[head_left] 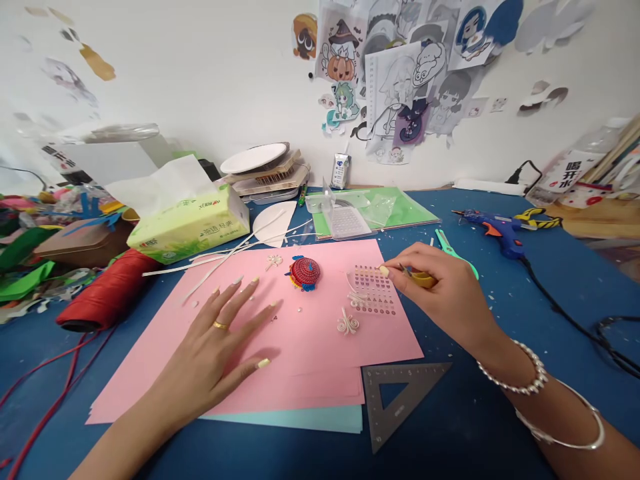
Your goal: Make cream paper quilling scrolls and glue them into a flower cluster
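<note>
A home craft desk: cartoon drawings [400, 80] taped to the wall, glue gun [495, 230], coloured paper [320, 333] on blue tabletop [475, 427].

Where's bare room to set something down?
Free: pink paper between left hand and set square; blue table between right hand, which pinches a small tool, and glue gun cord. Crowded: around sticker sheet and red quilled disc; far left by tissue box and red twine.

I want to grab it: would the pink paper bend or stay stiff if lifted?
Probably floppy: the pink paper is a thin flat sheet. Likely light and slidey: the left hand lies flat on it.
</note>
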`<state>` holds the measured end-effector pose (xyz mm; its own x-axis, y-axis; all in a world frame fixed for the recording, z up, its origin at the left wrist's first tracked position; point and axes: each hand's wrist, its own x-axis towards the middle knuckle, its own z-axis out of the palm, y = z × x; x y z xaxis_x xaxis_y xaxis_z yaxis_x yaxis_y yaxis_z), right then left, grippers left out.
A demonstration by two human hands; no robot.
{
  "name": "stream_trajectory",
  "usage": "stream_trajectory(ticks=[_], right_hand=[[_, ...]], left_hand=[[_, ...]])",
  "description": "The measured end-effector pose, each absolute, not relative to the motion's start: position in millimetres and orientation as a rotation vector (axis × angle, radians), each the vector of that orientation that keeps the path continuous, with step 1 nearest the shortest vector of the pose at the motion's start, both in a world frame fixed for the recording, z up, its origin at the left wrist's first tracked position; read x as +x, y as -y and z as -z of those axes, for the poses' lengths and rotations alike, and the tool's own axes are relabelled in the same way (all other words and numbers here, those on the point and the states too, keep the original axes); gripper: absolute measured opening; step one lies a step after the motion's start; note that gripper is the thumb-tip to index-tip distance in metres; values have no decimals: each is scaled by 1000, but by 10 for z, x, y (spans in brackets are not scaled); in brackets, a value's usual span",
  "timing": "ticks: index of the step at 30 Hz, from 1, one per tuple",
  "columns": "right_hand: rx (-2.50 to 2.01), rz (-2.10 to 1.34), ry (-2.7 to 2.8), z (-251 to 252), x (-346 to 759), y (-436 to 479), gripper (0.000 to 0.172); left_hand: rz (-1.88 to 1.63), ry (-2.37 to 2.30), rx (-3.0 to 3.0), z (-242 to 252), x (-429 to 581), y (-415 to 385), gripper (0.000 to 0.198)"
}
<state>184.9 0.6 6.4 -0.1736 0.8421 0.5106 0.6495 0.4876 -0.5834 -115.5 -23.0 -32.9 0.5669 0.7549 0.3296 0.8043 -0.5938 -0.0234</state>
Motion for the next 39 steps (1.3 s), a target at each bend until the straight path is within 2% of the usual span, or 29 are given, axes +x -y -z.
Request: stream_trajectory(ticks=[3,7,15,23,26,29,31,33,37,39], right_hand=[[-1232,-250,1896,-45,1863,-41,10],[-1300,-250,1935,-9,1866,-84,19],[-1428,-270,2013,42,1857,-76,20],[-1426,-229,1993,16,1867,-65,25],[-1438,-201,1979,9,1897,-86,19],[-1485,-151,1884,-4,1950,-122,14],[-1531,-166,1758,-18,1984,-137,22],[-1526,-360,1668,-35,1998,-136,31],[-1203,-1072,1635,-60,1953,-90,33],[-1094,-1166,1571,-66,1920,-66,32]], left_hand=[[626,1296,-2542,291,-1015,253,51],[664,990,-2662,266,-582,322,36],[195,873,-2741,201,166,89,36],[103,872,-2780,200,399,-27,24],[253,803,-2713,132,341,-33,26],[625,688,-2536,30,213,-52,25],[845,650,-2408,-28,117,-63,23],[952,596,-2323,-55,36,-63,24],[983,483,-2349,-13,-25,-31,32],[1042,479,-2433,20,-7,-15,32]])
